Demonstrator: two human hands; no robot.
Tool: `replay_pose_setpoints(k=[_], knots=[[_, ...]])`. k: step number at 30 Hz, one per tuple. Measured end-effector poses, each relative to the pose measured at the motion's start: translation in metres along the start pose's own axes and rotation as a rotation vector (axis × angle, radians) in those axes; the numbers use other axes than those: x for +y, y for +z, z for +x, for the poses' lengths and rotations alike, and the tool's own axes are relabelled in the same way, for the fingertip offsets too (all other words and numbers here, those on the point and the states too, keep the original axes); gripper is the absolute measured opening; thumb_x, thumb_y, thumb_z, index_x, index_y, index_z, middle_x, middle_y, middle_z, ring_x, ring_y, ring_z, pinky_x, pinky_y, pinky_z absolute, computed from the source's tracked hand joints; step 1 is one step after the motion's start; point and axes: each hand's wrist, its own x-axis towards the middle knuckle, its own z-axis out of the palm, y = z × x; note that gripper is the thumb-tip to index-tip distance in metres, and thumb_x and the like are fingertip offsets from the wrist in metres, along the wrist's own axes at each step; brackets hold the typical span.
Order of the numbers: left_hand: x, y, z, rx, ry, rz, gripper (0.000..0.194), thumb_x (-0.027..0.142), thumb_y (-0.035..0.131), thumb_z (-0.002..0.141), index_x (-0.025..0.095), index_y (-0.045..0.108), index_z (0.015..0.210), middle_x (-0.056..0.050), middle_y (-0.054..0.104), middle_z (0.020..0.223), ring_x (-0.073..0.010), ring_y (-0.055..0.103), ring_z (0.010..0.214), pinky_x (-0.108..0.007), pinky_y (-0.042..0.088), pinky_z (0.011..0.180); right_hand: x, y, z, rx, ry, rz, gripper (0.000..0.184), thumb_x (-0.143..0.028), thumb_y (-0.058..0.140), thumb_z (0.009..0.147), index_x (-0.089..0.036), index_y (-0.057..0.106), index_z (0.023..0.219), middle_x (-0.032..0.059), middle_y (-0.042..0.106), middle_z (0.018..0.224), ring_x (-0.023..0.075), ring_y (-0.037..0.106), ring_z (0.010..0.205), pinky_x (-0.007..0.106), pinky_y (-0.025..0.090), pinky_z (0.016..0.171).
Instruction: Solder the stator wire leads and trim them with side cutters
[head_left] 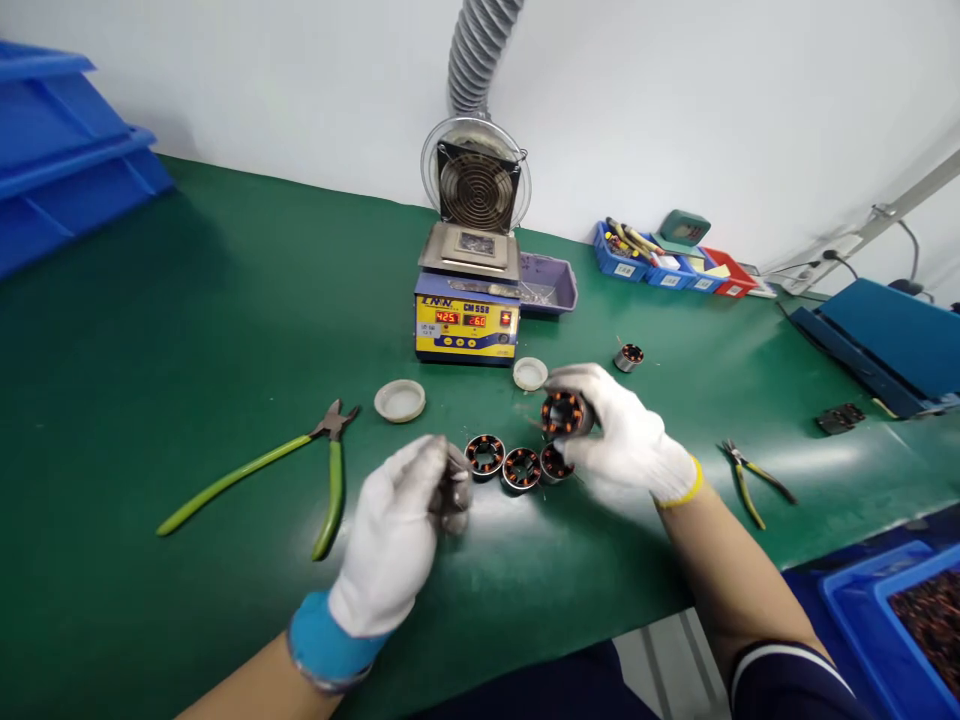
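My right hand [611, 435], in a white glove with a yellow cuff, grips a motor stator [564, 413] with copper-orange windings. It holds this stator just above the row on the mat. In that row stand a stator [485, 456] at the left, another stator [521, 469] in the middle and a third stator [556, 463] partly under my right fingers. Left of the row, my left hand [401, 520], gloved with a blue cuff, has its fingers closed together. Their darkened tips are blurred, and what they hold, if anything, cannot be made out.
A yellow-and-blue solder pot [466, 318] stands behind the row, with a fan [480, 188] above it. Shallow white dishes [400, 400] lie before it. Green-handled cutters [334, 480] lie left, smaller pliers [741, 470] right. A lone stator [628, 357] sits farther back. Blue bins [67, 150] are stacked left.
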Motion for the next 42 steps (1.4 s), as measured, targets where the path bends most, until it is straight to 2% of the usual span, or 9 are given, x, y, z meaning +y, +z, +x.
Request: replay_pose_setpoints(k=[3,7,10,18,23,27,32,37,42], knots=[[-0.014,0.007,-0.009,-0.130,0.028,0.228,0.029,0.042,0.061,0.083,0.018,0.059,0.068,0.001,0.053,0.055,-0.0107,0.046,0.048,-0.022,0.036,0.045,0.026,-0.006,0.031,-0.051,0.160,-0.126,0.058,-0.023,0.069,0.068,-0.024,0.056,0.125,0.0048,0.059,0.124,0.0253,0.059,0.108,0.038,0.049,0.091],[-0.026,0.008,-0.013,-0.380,0.293,0.542,0.018,0.030,0.060,0.084,0.020,0.065,0.070,-0.002,0.063,0.067,-0.0148,0.056,0.062,-0.025,0.043,0.060,0.048,0.000,0.063,-0.169,0.215,-0.238,0.062,-0.031,0.069,0.072,-0.022,0.053,0.131,0.0068,0.059,0.126,0.0267,0.058,0.112,0.036,0.047,0.094],[-0.030,0.005,-0.011,-0.481,0.406,0.676,0.015,0.028,0.059,0.086,0.020,0.067,0.075,-0.004,0.067,0.072,-0.0161,0.059,0.065,-0.026,0.042,0.061,0.053,0.009,0.075,-0.213,0.248,-0.288,0.063,-0.032,0.067,0.071,-0.023,0.053,0.132,0.0062,0.060,0.127,0.0272,0.059,0.111,0.034,0.048,0.090],[-0.031,0.004,-0.012,-0.490,0.497,0.735,0.013,0.026,0.059,0.086,0.020,0.068,0.081,-0.006,0.068,0.072,-0.0167,0.060,0.063,-0.027,0.042,0.061,0.056,0.011,0.090,-0.209,0.330,-0.288,0.058,-0.037,0.067,0.069,-0.023,0.057,0.124,0.0049,0.067,0.112,0.0273,0.063,0.098,0.035,0.050,0.080],[-0.032,0.004,-0.012,-0.488,0.546,0.786,0.014,0.028,0.058,0.088,0.019,0.068,0.083,-0.006,0.069,0.073,-0.0162,0.062,0.063,-0.027,0.045,0.060,0.051,0.009,0.085,-0.126,0.341,-0.266,0.061,-0.038,0.065,0.073,-0.023,0.050,0.130,0.0043,0.063,0.120,0.0234,0.061,0.102,0.032,0.050,0.083],[-0.033,0.004,-0.014,-0.460,0.635,0.782,0.014,0.026,0.056,0.087,0.018,0.066,0.082,-0.004,0.069,0.071,-0.0152,0.062,0.060,-0.026,0.047,0.058,0.039,0.007,0.078,0.068,0.231,-0.515,0.053,-0.030,0.060,0.078,-0.032,0.049,0.130,0.0044,0.054,0.126,0.0274,0.057,0.104,0.039,0.049,0.081],[-0.033,0.007,-0.016,-0.420,0.709,0.791,0.013,0.024,0.055,0.086,0.018,0.065,0.081,-0.004,0.069,0.072,-0.0144,0.063,0.059,-0.025,0.049,0.056,0.029,0.014,0.081,-0.083,0.064,-0.843,0.042,-0.020,0.045,0.089,-0.033,0.052,0.128,0.0107,0.051,0.120,0.0303,0.052,0.102,0.042,0.047,0.075],[-0.032,0.008,-0.018,-0.415,0.783,0.802,0.013,0.025,0.054,0.087,0.018,0.065,0.085,-0.003,0.069,0.072,-0.0149,0.064,0.059,-0.026,0.050,0.055,0.029,0.018,0.084,-0.110,0.056,-0.916,0.039,-0.022,0.037,0.093,-0.031,0.052,0.128,0.0122,0.050,0.120,0.0301,0.051,0.097,0.041,0.047,0.070],[-0.029,0.008,-0.022,-0.409,0.909,0.806,0.017,0.029,0.053,0.088,0.016,0.064,0.091,-0.003,0.065,0.066,-0.0169,0.063,0.056,-0.030,0.050,0.053,0.016,-0.006,0.109,0.053,0.059,-0.883,0.040,-0.020,0.041,0.090,-0.030,0.051,0.128,0.0114,0.049,0.119,0.0303,0.048,0.100,0.042,0.046,0.073]])
